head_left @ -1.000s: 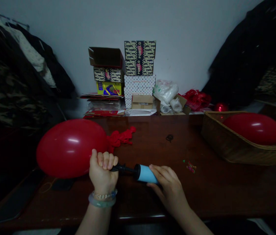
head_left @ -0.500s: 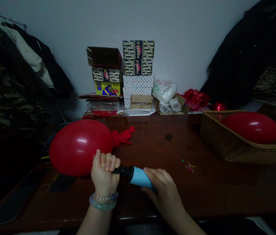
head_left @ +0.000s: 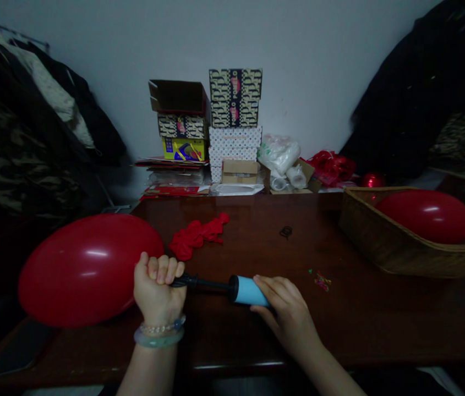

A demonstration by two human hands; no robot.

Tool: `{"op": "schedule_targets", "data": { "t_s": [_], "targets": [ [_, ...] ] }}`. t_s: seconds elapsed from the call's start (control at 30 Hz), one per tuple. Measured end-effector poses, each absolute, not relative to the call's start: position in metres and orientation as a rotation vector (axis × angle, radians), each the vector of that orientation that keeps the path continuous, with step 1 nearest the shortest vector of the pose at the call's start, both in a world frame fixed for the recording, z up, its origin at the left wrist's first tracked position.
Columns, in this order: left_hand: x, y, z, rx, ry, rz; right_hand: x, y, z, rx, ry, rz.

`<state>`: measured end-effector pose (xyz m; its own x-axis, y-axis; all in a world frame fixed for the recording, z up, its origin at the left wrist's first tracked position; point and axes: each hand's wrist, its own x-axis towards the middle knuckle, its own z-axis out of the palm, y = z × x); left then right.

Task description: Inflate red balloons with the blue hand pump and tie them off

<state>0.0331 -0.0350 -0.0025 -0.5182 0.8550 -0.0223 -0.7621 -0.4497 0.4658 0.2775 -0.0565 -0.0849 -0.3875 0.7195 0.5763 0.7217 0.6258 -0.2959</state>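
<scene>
A blue and black hand pump (head_left: 250,290) lies across the space between my hands, its thin black rod showing. My left hand (head_left: 158,286) is closed in a fist round the pump's black nozzle end, right beside a large inflated red balloon (head_left: 87,269). The balloon's neck is hidden behind my fingers. With fingers wrapped over the blue barrel, my right hand (head_left: 285,311) grips the other end. Beyond my left hand lies a heap of uninflated red balloons (head_left: 193,237) on the brown table (head_left: 252,247).
On the right, a woven basket (head_left: 401,250) holds another red balloon (head_left: 428,215). Small coloured bands (head_left: 322,280) and a black cord (head_left: 285,232) lie on the table. Stacked boxes (head_left: 235,99) and plastic bags (head_left: 279,154) stand at the back. Clothes (head_left: 50,104) hang at the left.
My hands have drawn apart, baring the pump's rod. The left hand and the balloon moved left and a little nearer, uncovering more of the red heap. The balloon looks larger.
</scene>
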Motion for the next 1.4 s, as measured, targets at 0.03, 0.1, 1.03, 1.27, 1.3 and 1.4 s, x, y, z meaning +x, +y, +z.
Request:
{"op": "schedule_targets", "data": {
  "t_s": [0.03,0.1,1.03,1.27,1.3,1.4],
  "targets": [
    [0.036,-0.034,-0.004,0.267,0.521,2.054,0.277,-0.057,-0.084,-1.123,-2.157,-0.004],
    [0.044,-0.033,-0.007,0.273,0.518,2.034,0.275,-0.059,-0.084,-1.127,-2.154,0.009],
    [0.031,-0.034,-0.004,0.276,0.568,2.072,0.283,-0.05,-0.089,-1.101,-2.19,-0.018],
    [0.043,-0.031,-0.011,0.279,0.562,2.043,0.277,-0.055,-0.088,-1.131,-2.168,-0.04],
    [0.046,-0.031,-0.013,0.279,0.561,2.03,0.276,-0.056,-0.088,-1.136,-2.168,-0.029],
    [0.058,-0.03,-0.016,0.284,0.561,1.996,0.271,-0.06,-0.086,-1.145,-2.165,0.013]
  ]
}}
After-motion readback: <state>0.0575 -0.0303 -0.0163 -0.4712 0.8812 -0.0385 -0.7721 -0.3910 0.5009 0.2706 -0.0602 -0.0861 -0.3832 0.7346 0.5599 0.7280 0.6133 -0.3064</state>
